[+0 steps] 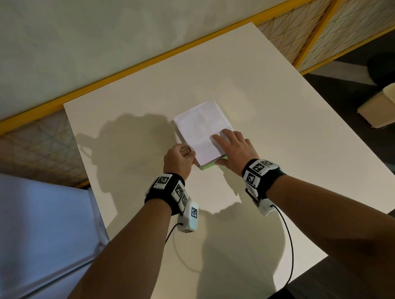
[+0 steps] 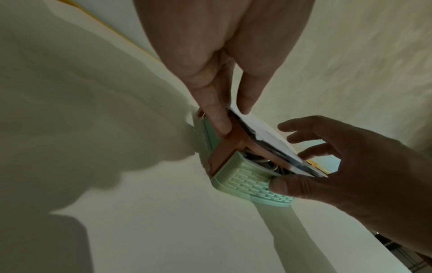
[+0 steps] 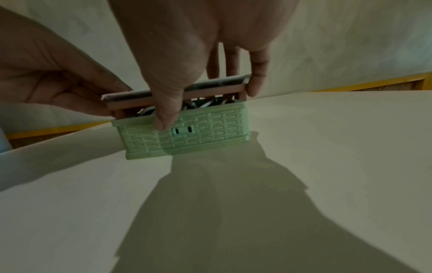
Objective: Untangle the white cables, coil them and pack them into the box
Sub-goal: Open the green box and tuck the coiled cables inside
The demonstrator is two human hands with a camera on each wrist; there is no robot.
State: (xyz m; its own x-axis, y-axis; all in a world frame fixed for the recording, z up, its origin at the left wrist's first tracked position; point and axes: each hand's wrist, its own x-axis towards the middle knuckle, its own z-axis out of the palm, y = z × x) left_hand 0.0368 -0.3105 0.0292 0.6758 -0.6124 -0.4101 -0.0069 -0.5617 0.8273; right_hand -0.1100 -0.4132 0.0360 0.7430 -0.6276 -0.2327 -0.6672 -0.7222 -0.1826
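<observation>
A pale green box (image 1: 207, 166) with a woven pattern stands in the middle of the white table. A flat lid (image 1: 202, 126), white on top with a brown frame, lies tilted over it and hides most of it in the head view. My left hand (image 1: 180, 159) pinches the lid's left edge near the front corner. My right hand (image 1: 232, 148) lays straight fingers on the lid's top, with the thumb against the box's near wall. Coiled white cables (image 2: 257, 160) show through the gap between the lid (image 2: 273, 140) and the box (image 2: 247, 182). The box (image 3: 198, 134) and cables (image 3: 205, 104) also appear in the right wrist view.
The table (image 1: 268, 97) runs to a yellow-framed mesh barrier (image 1: 144, 61) at the back. A beige container (image 1: 383, 107) sits on the dark floor off the right edge. A pale blue surface (image 1: 38, 222) adjoins the table's left side. Wrist camera leads trail over the near table.
</observation>
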